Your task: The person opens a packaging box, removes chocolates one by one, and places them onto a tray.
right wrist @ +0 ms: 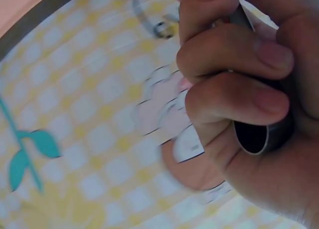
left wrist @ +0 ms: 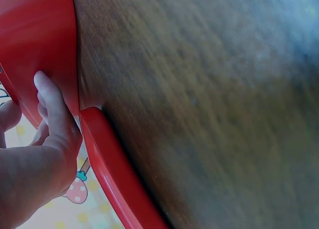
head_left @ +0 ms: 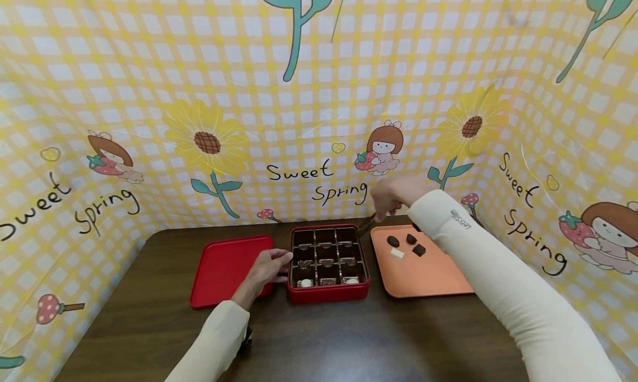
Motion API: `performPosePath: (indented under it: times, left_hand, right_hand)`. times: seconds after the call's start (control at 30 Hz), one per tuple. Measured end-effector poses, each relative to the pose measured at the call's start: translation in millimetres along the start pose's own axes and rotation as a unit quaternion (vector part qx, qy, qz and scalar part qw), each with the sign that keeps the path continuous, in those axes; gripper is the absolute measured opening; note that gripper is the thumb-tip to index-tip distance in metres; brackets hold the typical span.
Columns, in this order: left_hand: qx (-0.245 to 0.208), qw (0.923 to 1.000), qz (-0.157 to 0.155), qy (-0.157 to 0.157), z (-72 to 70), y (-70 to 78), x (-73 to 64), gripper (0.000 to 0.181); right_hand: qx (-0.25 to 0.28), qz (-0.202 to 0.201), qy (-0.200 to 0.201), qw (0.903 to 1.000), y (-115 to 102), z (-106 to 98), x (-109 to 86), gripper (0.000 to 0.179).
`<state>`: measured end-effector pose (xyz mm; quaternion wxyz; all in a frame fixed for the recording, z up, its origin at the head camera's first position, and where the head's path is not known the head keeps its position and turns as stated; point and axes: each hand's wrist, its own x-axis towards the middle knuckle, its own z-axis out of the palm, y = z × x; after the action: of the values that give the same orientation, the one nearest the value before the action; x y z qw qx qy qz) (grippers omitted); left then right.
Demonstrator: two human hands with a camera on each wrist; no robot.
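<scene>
The right hand has its grip firmly curled around a slim metal utensil, probably tongs, angled down at the rear right corner of the red box. The left hand lies against the box's left side, thumb at the rim, its fingers fairly straight along the wall rather than clenched. The box stands on the table between a red lid and an orange tray bearing dark chocolates and a white piece.

The box looks stiff, smooth and fairly light, so it may slide; its side walls are the place to steady it. The utensil seems hard and slick, best held along its handle. The chocolates are probably light and easily marked.

The utensil's tips are hard to make out: whether they carry anything, I cannot tell. The sleeve covers part of the tray, and glare muddles the dark compartments.
</scene>
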<state>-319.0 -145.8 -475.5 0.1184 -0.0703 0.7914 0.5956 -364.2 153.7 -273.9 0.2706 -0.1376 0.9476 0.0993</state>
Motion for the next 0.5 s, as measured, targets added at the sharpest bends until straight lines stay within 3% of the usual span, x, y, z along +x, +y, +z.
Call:
performPosePath:
  times: [0.37, 0.5]
  left_hand:
    - [-0.003, 1.0000, -0.003, -0.001, -0.8, 0.2, 0.4, 0.036]
    - [-0.002, 1.0000, -0.007, -0.002, -0.6, -0.3, 1.2, 0.037]
  right_hand:
    - [-0.025, -0.095, 0.006, 0.9952, -64, -12, 6.4, 0.045]
    - [-0.039, -0.106, 0.019, 0.9935, -82, -11, 8.4, 0.037]
